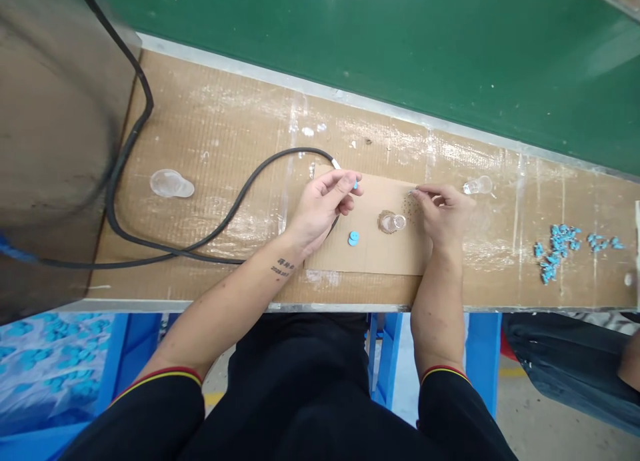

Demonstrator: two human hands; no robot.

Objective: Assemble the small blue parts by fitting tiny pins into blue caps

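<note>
My left hand point(325, 204) is closed in a pinch, with a small blue plastic piece point(355, 184) showing at its fingertips. Below it, a blue piece with two rounded lobes point(353, 238) lies on a flat cardboard sheet point(370, 258). My right hand point(443, 211) pinches thumb and finger together at the sheet's right side; whatever is between them is too small to name. Tiny dark specks point(410, 208) are scattered beside those fingertips. Between my hands stands a small clear plastic cup-like piece point(393, 222).
A black cable point(240, 198) loops across the left of the cardboard-covered bench point(225, 114) and passes behind my left hand. Clear plastic pieces lie left point(171, 183) and right point(479, 185). Small blue parts point(556, 248) are heaped at right. Blue parts fill a crate point(113, 361) below left.
</note>
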